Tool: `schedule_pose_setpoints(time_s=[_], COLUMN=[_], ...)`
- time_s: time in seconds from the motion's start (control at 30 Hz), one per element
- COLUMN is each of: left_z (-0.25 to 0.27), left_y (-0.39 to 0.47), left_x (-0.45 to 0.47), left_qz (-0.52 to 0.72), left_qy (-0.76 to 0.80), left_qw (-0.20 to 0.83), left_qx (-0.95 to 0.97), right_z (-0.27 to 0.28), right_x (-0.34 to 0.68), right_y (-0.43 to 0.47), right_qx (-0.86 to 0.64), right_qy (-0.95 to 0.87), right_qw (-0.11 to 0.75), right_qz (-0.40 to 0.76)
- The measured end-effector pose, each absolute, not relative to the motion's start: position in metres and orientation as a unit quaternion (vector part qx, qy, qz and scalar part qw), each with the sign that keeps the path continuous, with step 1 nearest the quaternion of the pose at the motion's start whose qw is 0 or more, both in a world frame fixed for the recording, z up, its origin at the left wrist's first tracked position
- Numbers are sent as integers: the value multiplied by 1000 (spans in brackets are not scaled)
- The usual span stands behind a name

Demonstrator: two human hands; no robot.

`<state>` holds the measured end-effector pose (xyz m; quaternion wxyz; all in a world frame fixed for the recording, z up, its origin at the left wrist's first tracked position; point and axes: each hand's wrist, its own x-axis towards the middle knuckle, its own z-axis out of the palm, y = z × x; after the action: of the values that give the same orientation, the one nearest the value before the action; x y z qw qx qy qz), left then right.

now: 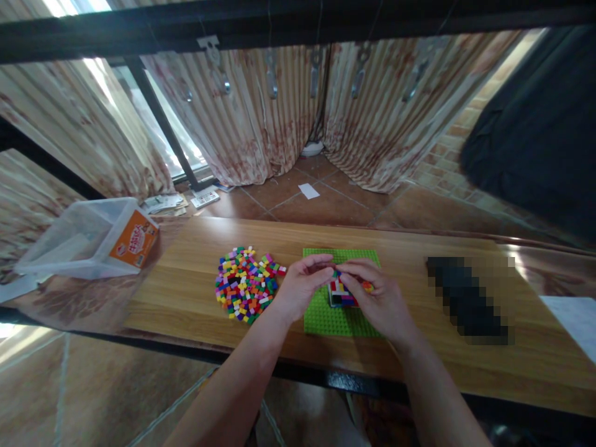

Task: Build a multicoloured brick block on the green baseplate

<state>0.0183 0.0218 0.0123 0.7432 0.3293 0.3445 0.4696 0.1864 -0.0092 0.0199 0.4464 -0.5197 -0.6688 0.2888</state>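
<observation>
A green studded baseplate [321, 320] lies on the wooden table. On it stands a low block of coloured toy bricks [344, 300], with red, white, purple and dark pieces showing; my hands partly cover it. My left hand [305, 282] is over the baseplate's left side, thumb and fingers pinched together. My right hand [378, 295] reaches in from the right, its fingertips closed too. Both sets of fingertips meet around a small blue-green toy brick [336, 273] above the built block. Its exact shape is too small to make out.
Left of the baseplate lies a heap of loose coloured bricks [246, 285]. A clear plastic bin [88, 239] with an orange label stands beyond the table's left end. Toward the right lies a dark pixelated object [468, 301]. A dark metal bar with hanging clips [298, 28] crosses overhead.
</observation>
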Motion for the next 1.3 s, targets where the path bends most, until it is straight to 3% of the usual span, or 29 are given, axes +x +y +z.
schedule_pose_setpoints(time_s=[0.4,0.83,1.07,1.3], left_z=[11,4,-3,-6], left_y=[21,25,26,27], left_x=[20,22,24,21], left_qz=[459,476,464,420], left_qy=[320,422,435,520], left_qw=[744,670,650,505], left_qx=[366,382,415,545], right_z=[21,23,15,-3], right_x=[188,217,227,251], right_y=[-12,-11,-9,-4], right_qx=[-506,-556,-588,-657], right_qy=[-653,-574,-599,-582], right_qw=[459,529,487,424], right_qz=[328,285,241,222])
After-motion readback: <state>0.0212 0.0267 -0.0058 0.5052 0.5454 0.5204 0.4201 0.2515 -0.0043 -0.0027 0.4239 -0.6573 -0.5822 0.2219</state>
